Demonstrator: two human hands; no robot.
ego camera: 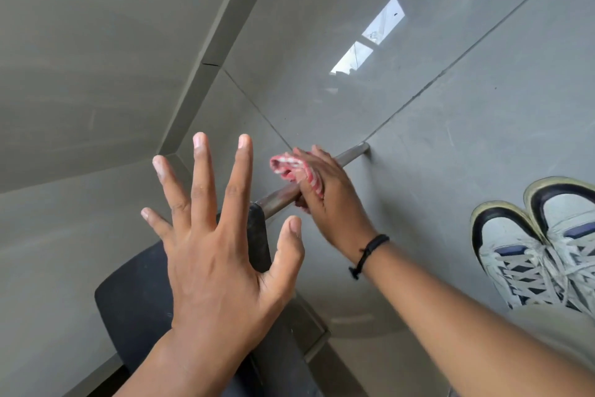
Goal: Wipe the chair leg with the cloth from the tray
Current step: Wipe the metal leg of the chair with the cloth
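A thin metal chair leg (352, 152) runs from the black chair seat (135, 300) down to the grey floor. My right hand (331, 200) is closed around the leg near its middle, with a red-and-white checked cloth (289, 166) bunched between palm and metal. Part of the cloth sticks out above my fingers. My left hand (212, 242) hovers over the seat with all fingers spread wide and holds nothing. No tray is in view.
Two white and navy sneakers (541, 248) stand on the floor at the right. A grey wall and skirting (212, 42) run along the left, close behind the chair. Glossy grey floor tiles (450, 107) lie beyond the leg.
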